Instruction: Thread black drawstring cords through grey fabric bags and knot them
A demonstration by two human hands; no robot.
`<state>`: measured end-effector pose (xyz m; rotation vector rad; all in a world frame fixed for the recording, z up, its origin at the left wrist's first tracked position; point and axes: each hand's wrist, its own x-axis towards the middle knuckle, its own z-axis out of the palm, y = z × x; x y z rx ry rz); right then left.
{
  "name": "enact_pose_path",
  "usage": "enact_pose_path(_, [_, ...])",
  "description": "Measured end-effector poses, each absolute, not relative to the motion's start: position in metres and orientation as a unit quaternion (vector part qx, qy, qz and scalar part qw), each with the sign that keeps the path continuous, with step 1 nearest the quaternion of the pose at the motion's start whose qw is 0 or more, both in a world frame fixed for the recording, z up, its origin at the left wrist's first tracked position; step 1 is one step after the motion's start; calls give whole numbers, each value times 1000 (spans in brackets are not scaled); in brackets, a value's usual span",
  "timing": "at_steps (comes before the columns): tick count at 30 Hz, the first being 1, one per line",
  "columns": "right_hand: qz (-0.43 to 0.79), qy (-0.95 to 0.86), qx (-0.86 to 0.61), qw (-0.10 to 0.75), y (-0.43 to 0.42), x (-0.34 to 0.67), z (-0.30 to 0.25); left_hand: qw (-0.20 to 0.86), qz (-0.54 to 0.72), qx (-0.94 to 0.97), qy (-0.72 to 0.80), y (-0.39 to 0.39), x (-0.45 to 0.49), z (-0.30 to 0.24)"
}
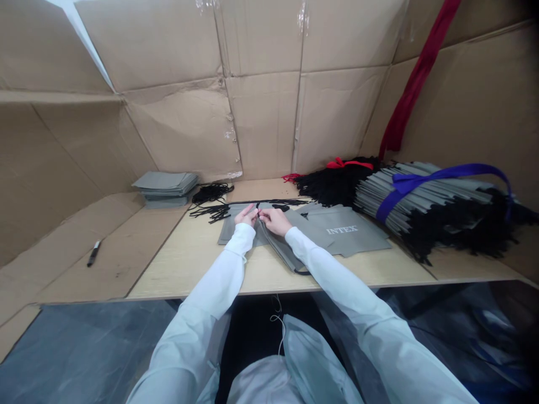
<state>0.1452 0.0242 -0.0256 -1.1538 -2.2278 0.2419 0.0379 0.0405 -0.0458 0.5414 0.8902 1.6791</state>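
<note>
On the table (193, 264), left hand (246, 214) and right hand (275, 221) meet over a grey bag (240, 229), grip hidden.

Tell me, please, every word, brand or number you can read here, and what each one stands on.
"INTEX": pale capital letters on the grey fabric bag.
The pen on the cardboard: any marking is too small to read.
</note>
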Motion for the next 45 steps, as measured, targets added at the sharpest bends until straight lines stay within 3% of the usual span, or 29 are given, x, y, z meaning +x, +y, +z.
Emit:
enact_pose_path(10, [126, -807, -492, 301, 29, 148, -31, 595, 623, 315, 399, 37, 20, -39])
enact_pose_path(20, [81, -803, -441, 393, 27, 147, -39, 587, 595, 358, 417, 37, 18, -42])
enact_pose_path(33, [55, -778, -539, 319, 20, 142, -33, 460, 613, 446, 462, 27, 28, -35])
enact_pose_path(40, [48, -718, -554, 418, 16, 137, -32, 461, 636, 409, 464, 25, 31, -34])
enact_pose_path(45, [42, -717, -551, 424, 15, 137, -33, 479, 647, 368, 465, 24, 32, -35])
